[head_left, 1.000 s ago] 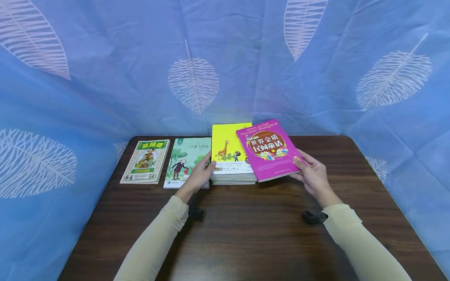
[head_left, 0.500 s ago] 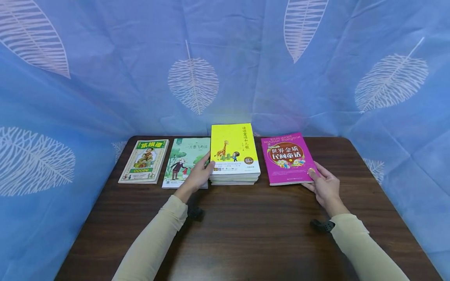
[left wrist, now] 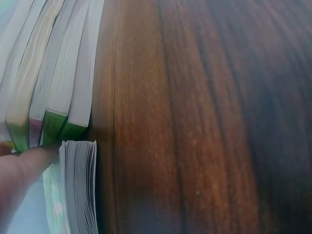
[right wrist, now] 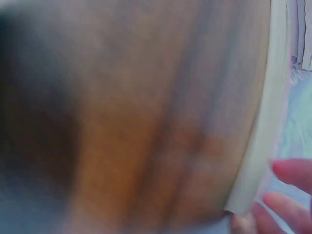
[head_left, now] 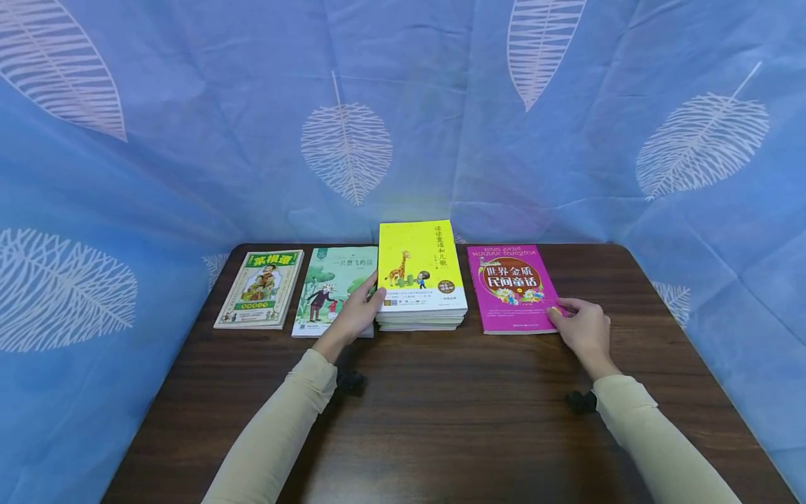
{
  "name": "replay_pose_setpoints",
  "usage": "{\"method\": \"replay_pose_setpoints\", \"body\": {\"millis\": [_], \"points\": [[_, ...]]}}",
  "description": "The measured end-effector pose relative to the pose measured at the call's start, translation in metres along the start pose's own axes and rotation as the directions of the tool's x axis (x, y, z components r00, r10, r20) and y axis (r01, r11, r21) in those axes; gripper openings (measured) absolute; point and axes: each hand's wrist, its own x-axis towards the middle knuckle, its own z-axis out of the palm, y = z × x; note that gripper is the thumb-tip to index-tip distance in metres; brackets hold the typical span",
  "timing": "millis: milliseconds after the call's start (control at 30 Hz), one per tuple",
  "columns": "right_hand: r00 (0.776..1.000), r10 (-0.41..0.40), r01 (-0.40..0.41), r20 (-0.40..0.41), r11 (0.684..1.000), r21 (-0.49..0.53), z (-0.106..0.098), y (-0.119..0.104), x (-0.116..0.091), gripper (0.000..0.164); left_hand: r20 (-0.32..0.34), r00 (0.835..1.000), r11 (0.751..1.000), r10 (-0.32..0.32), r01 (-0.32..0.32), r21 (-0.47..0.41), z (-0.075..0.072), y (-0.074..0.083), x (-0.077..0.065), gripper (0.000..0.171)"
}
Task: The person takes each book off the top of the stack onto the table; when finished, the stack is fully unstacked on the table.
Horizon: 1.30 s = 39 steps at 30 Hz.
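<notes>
My left hand (head_left: 355, 311) rests along the left side of a stack of books (head_left: 420, 321), its thumb near the lower left corner. On top of the stack lies a yellow and white book (head_left: 409, 245) with a giraffe. The left wrist view shows a finger (left wrist: 22, 168) against the ends of the stacked books (left wrist: 63, 73). To the right of the stack, a magenta book (head_left: 504, 280) lies face up on the table. My right hand (head_left: 585, 332) pinches its lower right corner. In the right wrist view, several fingertips (right wrist: 287, 209) are at that book's pale page edge (right wrist: 263, 126).
Left of the stack lies a light green book (head_left: 321, 276), partly covered by the left hand. A cream and green book (head_left: 261, 287) sits farther left. The dark wooden table (head_left: 441, 406) ends at a blue leaf-patterned cloth (head_left: 428, 119) behind.
My right hand has carried the magenta book from over the stack to the right and laid it on the table, turning it straighter. My left hand has stayed at the stack.
</notes>
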Motion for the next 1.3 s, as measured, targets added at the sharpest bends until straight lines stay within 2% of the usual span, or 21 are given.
{"method": "replay_pose_setpoints", "body": {"millis": [167, 267, 400, 467, 567, 633, 733, 833, 933, 1033, 1167, 1300], "points": [[0.994, -0.035, 0.045, 0.105, 0.994, -0.095, -0.002, -0.007, 0.005, 0.049, 0.006, 1.0, 1.0, 0.002, -0.002, 0.002, -0.003, -0.001, 0.001, 0.064], [0.991, -0.1, 0.107, 0.089, 0.991, -0.079, 0.001, -0.014, 0.007, 0.048, 0.006, 1.0, 1.0, -0.003, 0.003, 0.004, -0.004, -0.002, 0.002, 0.065], [0.981, -0.194, 0.194, 0.01, 0.981, 0.033, 0.011, -0.038, 0.005, 0.043, 0.009, 1.0, 1.0, -0.005, 0.005, -0.003, -0.005, -0.002, 0.003, 0.065], [0.978, -0.206, 0.203, 0.013, 0.97, 0.134, 0.017, -0.057, 0.003, 0.044, 0.01, 1.0, 1.0, 0.0, 0.0, -0.011, -0.005, -0.002, 0.003, 0.065], [0.975, -0.194, 0.152, 0.113, 0.942, 0.3, 0.028, -0.09, 0.0, 0.053, 0.006, 1.0, 1.0, 0.006, -0.006, -0.016, -0.005, -0.001, 0.003, 0.065], [0.959, -0.178, 0.087, 0.219, 0.925, 0.371, 0.038, -0.109, -0.001, 0.062, 0.006, 1.0, 1.0, 0.008, -0.008, -0.019, -0.005, -0.001, 0.003, 0.065], [0.924, -0.135, -0.014, 0.359, 0.923, 0.383, 0.055, -0.129, -0.001, 0.08, 0.012, 1.0, 1.0, 0.012, -0.011, -0.023, -0.005, -0.001, 0.002, 0.065], [0.899, -0.08, -0.088, 0.43, 0.93, 0.357, 0.069, -0.14, -0.001, 0.091, 0.023, 1.0, 1.0, 0.012, -0.011, -0.021, -0.004, -0.002, 0.001, 0.066], [0.9, -0.065, -0.1, 0.43, 0.932, 0.349, 0.079, -0.145, -0.003, 0.086, 0.027, 1.0, 1.0, 0.008, -0.008, -0.018, -0.004, -0.002, 0.0, 0.066], [0.918, -0.071, -0.077, 0.391, 0.933, 0.352, 0.083, -0.146, -0.004, 0.075, 0.027, 1.0, 1.0, 0.009, -0.009, -0.018, -0.003, -0.003, 0.0, 0.067], [0.931, -0.094, -0.038, 0.353, 0.936, 0.35, 0.084, -0.145, -0.004, 0.066, 0.019, 1.0, 1.0, 0.009, -0.009, -0.02, -0.003, -0.004, 0.0, 0.068], [0.933, -0.1, -0.04, 0.347, 0.927, 0.373, 0.081, -0.143, -0.004, 0.062, 0.022, 1.0, 0.999, 0.018, -0.017, -0.027, -0.001, -0.004, 0.001, 0.068]]}}
